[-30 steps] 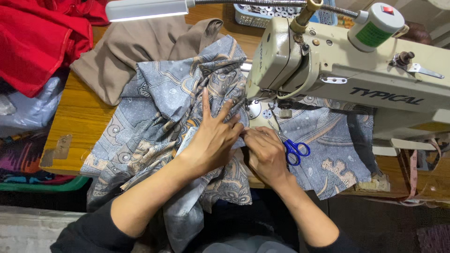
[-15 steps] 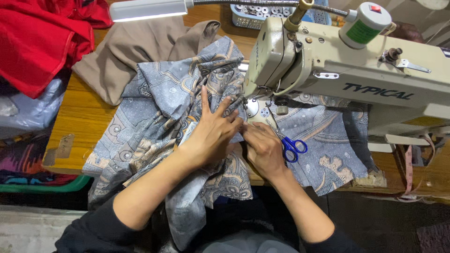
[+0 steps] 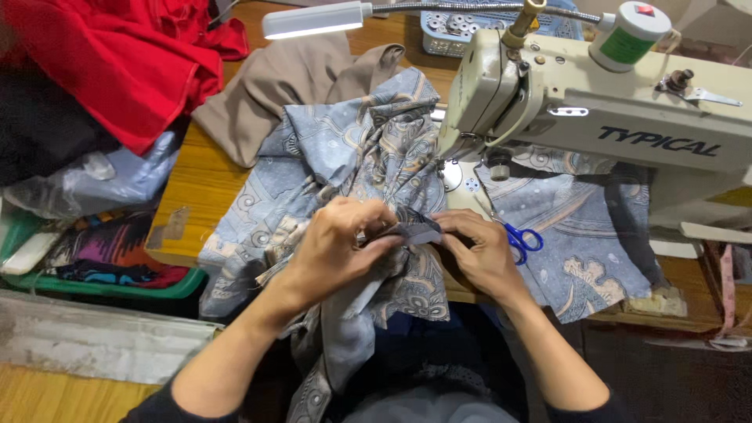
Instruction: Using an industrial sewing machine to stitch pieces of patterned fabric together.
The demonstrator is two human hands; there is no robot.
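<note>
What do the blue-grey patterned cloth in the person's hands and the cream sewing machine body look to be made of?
The blue-grey patterned cloth looks like thin woven fabric, matte with a printed paisley-like design; it bunches into soft folds and drapes off the wooden table. Both the left hand and right hand pinch a folded edge. The cream sewing machine body looks like painted metal, smooth with a slight sheen, though plastic cannot be ruled out.

— Where's the patterned cloth (image 3: 345, 157)?
— On the table (image 3: 196, 176), bunched under both sets of fingers (image 3: 384, 235) and spreading behind them.
— And the sewing machine (image 3: 595, 117)?
— Behind and right of the fingers. The scissors (image 3: 523, 239) lie just right of them, on the cloth.
— The lamp (image 3: 313, 19)?
— Well behind, leftward.
</note>
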